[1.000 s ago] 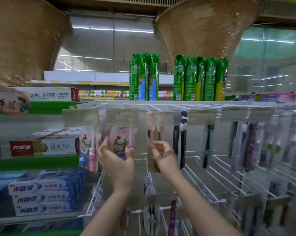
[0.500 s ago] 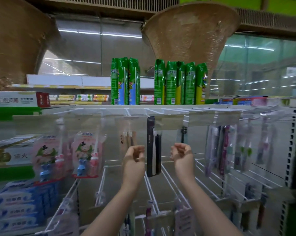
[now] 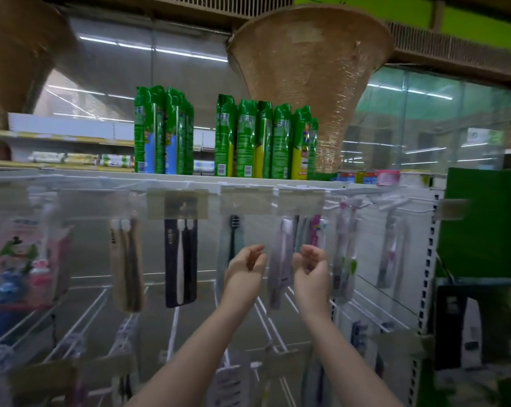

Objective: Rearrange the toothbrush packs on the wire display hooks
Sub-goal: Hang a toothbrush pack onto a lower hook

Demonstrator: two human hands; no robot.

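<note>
Up top, two big woven baskets: one straight ahead (image 3: 310, 74), one cut off at the left edge (image 3: 16, 63). Below them, the white shelf (image 3: 189, 178) carries green spray cans, and I count three in the left cluster (image 3: 163, 130) and six in the right (image 3: 266, 141), though the blur makes the overlap hard to separate. Far right, one green board (image 3: 480, 224).

Under the shelf runs the row of wire hooks (image 3: 172, 321) with toothbrush packs hanging: one pink cartoon pack (image 3: 22, 259) at the left, one tan pack (image 3: 127, 264), one black pack (image 3: 180, 261), one teal-backed pack (image 3: 233, 233) partly behind my left hand, one pale lilac pack (image 3: 281, 259) dead centre, then a smeared bunch (image 3: 348, 248) to the right that I can't count.

My left hand (image 3: 245, 268) and right hand (image 3: 312, 271) are raised either side of that lilac pack, fingers loosely curled, grasping nothing; the pack hangs in the gap between them. My forearms block the lower row of packs (image 3: 233, 383).
</note>
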